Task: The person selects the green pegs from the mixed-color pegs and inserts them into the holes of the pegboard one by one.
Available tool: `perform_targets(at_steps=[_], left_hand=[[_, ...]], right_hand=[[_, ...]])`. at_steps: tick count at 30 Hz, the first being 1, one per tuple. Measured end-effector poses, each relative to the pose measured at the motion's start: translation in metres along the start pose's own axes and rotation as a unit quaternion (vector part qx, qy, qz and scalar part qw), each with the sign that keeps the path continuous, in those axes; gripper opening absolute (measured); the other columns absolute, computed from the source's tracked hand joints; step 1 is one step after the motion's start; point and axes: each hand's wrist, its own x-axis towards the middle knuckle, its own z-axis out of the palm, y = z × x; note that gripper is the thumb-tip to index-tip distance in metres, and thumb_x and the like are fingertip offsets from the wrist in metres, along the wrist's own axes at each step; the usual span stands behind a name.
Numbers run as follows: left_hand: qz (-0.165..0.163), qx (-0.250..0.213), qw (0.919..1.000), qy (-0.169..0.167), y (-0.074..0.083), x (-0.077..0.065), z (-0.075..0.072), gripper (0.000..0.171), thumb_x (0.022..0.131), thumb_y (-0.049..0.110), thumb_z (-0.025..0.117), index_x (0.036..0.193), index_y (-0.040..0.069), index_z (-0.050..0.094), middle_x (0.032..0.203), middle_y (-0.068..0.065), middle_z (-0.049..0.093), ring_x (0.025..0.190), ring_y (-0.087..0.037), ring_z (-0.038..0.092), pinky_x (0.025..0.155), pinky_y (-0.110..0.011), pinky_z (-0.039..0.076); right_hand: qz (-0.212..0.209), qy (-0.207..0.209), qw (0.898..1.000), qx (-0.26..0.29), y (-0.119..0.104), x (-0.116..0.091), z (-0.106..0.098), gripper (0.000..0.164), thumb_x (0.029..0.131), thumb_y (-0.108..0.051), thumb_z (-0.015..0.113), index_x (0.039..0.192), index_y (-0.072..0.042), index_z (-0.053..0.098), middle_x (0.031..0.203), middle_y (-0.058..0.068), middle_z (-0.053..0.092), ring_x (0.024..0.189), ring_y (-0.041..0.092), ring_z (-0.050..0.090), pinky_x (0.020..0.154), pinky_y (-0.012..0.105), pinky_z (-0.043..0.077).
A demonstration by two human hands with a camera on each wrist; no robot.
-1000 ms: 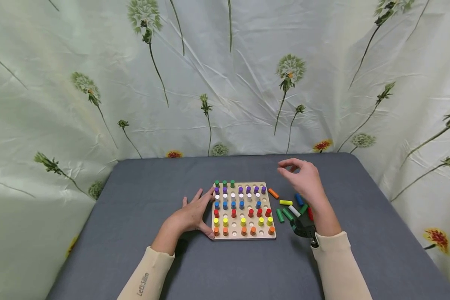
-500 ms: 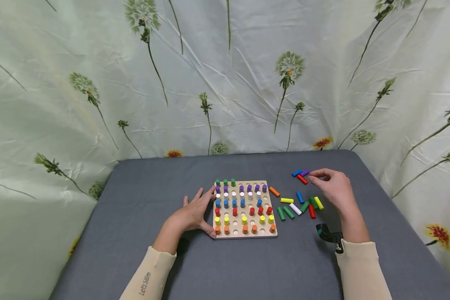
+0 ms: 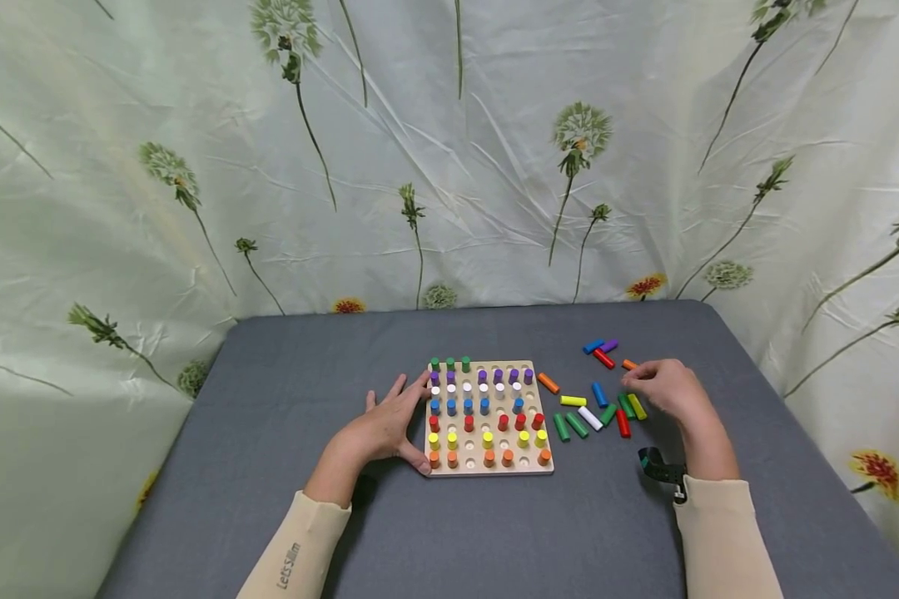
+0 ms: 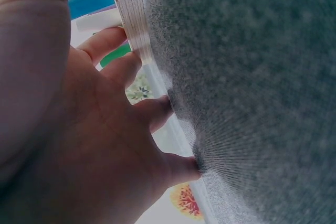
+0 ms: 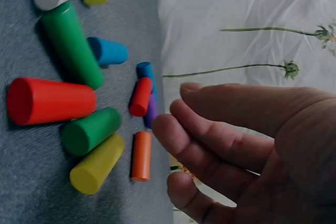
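My left hand (image 3: 385,427) rests with spread fingers along the left edge of a wooden pegboard (image 3: 470,467). Its thumb touches the near left corner; in the left wrist view two fingers (image 4: 126,69) lie against the board's side and two reach the cloth. Coloured pegs stand in rows on the board, with some holes bare. Over the loose pegs at the right hovers my right hand (image 3: 667,389), fingers loosely bent and holding nothing in the right wrist view. Nearest to it are an orange peg (image 5: 141,156), a yellow peg (image 5: 97,164) and a green peg (image 5: 92,131).
Loose pegs lie between the board and my right hand, among them a white peg (image 3: 589,418), a blue peg (image 3: 599,394) and a red peg (image 3: 623,423). Farther back lies a purple peg (image 3: 609,345) beside others. A flowered curtain (image 3: 464,166) hangs behind the grey tablecloth (image 3: 494,541).
My right hand has moved right from near the board to above the loose pegs, then slightly nearer, baring an orange peg. The left hand stays at the board.
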Motion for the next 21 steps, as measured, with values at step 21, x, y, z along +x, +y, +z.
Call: perform_targets(at_steps=[21], left_hand=[[-0.004,-0.002,1.0000,0.002,0.001,-0.003,0.000,0.151,0.060,0.051,0.102,0.173,0.021,0.006,0.180,-0.002,0.021,0.169,-0.037,0.000,0.125,-0.080,-0.002]], right_hand=[[0.010,0.009,0.996,-0.086,-0.004,0.008,0.022,0.025,0.098,-0.023,0.075,0.114,-0.004,0.079,0.117,0.022,0.076,0.091,0.032,0.066,0.077,0.046,0.050]])
